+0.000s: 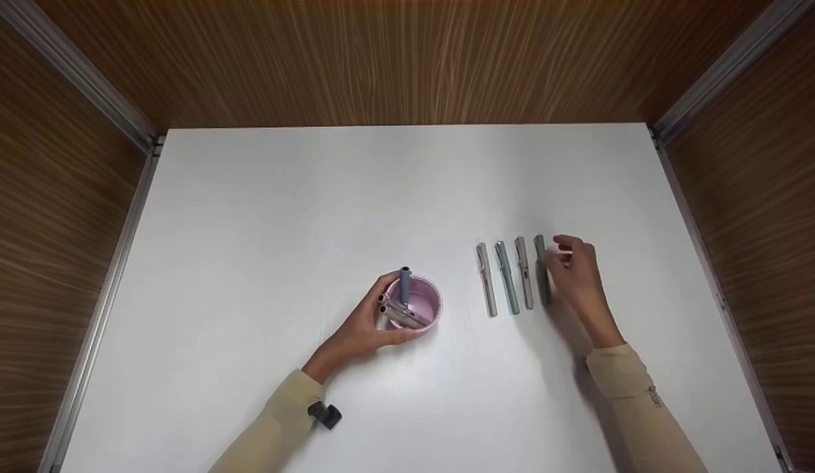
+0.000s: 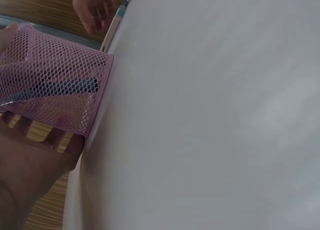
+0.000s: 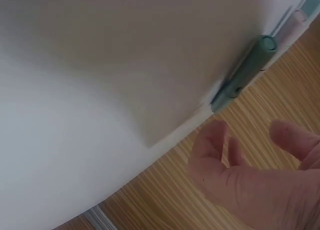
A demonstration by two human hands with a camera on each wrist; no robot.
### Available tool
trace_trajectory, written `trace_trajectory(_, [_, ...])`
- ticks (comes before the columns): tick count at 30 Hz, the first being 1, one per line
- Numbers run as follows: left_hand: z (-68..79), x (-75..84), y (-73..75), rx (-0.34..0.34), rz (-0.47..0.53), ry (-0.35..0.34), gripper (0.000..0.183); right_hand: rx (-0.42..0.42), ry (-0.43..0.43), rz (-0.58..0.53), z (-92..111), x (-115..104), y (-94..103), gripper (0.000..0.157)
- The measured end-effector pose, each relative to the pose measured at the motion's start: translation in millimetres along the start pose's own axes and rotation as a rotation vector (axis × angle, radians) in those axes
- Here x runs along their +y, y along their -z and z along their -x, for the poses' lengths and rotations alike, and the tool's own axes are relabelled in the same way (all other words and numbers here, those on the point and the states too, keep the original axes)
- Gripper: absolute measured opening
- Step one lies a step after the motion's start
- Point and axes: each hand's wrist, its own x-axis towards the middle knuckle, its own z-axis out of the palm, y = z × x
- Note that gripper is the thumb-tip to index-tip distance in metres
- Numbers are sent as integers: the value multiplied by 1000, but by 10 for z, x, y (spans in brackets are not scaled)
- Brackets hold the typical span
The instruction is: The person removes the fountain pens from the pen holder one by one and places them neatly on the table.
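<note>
My left hand (image 1: 364, 332) grips a pink mesh pen cup (image 1: 429, 297) on the white table, with fingers and thumb around its side. A blue pen (image 1: 404, 288) and two greyish-brown pens (image 1: 402, 315) lean inside it. To the right, my right hand (image 1: 578, 276) hovers beside a dark green pen (image 1: 544, 282), fingers loosely bent and a gap between thumb and forefinger. Nothing shows between them in the right wrist view. Left of the green pen, a pinkish-grey pen (image 1: 524, 274), a teal pen (image 1: 507, 278) and a beige pen (image 1: 487, 282) lie side by side.
The white table (image 1: 282, 197) is bounded by a wood-grain panel (image 1: 407, 59) at the back and panels at both sides, with metal rails at the corners. A black clip-like piece (image 1: 325, 415) sits by the left sleeve.
</note>
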Motion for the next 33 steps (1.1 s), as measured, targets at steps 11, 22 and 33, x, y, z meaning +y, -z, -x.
trace_trajectory(11, [22,-4,5,7,-41,10,97,101,194,-142,228,-171,-199,33])
trace_trajectory(22, [9,5,21,4,-4,-1,99,115,262,-278,443,-334,-376,27])
trace_trajectory(33, [-3,-1,30,1,2,-26,98,82,365,-302,541,-529,-500,28])
